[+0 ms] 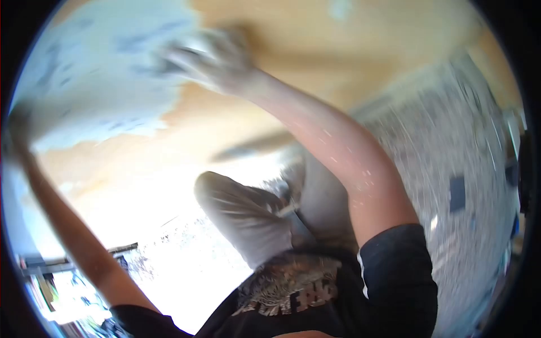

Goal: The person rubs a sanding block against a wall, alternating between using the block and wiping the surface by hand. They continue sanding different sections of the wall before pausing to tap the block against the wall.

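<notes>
My right hand [222,59], whitish as if dusted and smeared by motion, is up against the patchy wall [338,62]. Its fingers are curled around something with a dark edge, too blurred to name. Around it, a pale bluish-white patch [96,73] with grey marks and ragged edges meets the tan surface. At the far left, my left hand [20,127] is a dark blur close to the same pale patch; its fingers cannot be made out. White specks dot my right forearm.
My bent knees [217,188] in light trousers are below the wall. A speckled, littered floor [417,146] spreads at the right, with a dark flat rectangle [457,194] on it. Assorted items [62,293] stand at the lower left beside a glaring bright area.
</notes>
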{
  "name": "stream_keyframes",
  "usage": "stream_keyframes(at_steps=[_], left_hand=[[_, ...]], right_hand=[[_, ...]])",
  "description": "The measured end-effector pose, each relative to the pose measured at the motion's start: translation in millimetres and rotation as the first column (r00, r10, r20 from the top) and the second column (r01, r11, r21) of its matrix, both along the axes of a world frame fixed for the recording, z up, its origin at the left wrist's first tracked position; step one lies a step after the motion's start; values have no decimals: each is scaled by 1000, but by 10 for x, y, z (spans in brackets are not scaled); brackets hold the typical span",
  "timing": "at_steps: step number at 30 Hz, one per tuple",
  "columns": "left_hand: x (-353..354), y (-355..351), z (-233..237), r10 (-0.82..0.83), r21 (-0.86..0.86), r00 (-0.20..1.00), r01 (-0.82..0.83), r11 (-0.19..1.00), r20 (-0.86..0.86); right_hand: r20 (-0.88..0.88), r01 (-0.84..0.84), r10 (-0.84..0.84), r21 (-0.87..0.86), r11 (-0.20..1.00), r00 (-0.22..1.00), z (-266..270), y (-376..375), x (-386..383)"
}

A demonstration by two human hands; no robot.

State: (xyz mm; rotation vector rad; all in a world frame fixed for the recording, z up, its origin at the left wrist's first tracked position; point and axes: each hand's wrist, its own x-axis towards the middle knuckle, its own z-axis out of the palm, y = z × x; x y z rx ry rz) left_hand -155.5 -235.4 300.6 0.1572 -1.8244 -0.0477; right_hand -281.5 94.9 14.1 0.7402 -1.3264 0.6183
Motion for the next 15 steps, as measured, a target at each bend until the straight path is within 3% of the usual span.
stream_keyframes(at_steps=[2,3,4,5,7,9,11,12,14,15], left_hand=[[373,-267,133,86,19,993,-85,996,-82],[576,-423,187,113,43,986,-109,993,-120],[524,-213,48,125,-63,965,-144,988,-231],[434,-109,25,-5,-354,947,-116,928,-322],[165,-22,-31,-126,-440,951,-11,898,-282],[67,134,-48,4,-402,942,-147,904,-334],[70,197,-54,-27,-344,945,-92,934,-326],[67,207,-77,-61,-288,944,-37,957,-325],[55,219,-126,-91,-319,934,-26,948,-345],[59,231,-115,-126,-367,926,-14,930,-356]], right_hand=[[46,43,-47,92,995,998,-624,129,127],[96,-27,5,231,973,995,-822,158,277],[145,-81,41,279,957,989,-794,240,359],[202,-132,68,325,936,977,-744,227,332],[223,-175,104,326,929,969,-101,272,295],[198,-59,33,126,990,980,746,369,259],[58,-50,55,-82,995,997,1277,324,-40],[51,-49,53,-69,996,997,1294,265,-64],[67,-26,47,-291,956,997,1272,57,-29],[114,22,0,-198,980,994,1018,-84,139]])
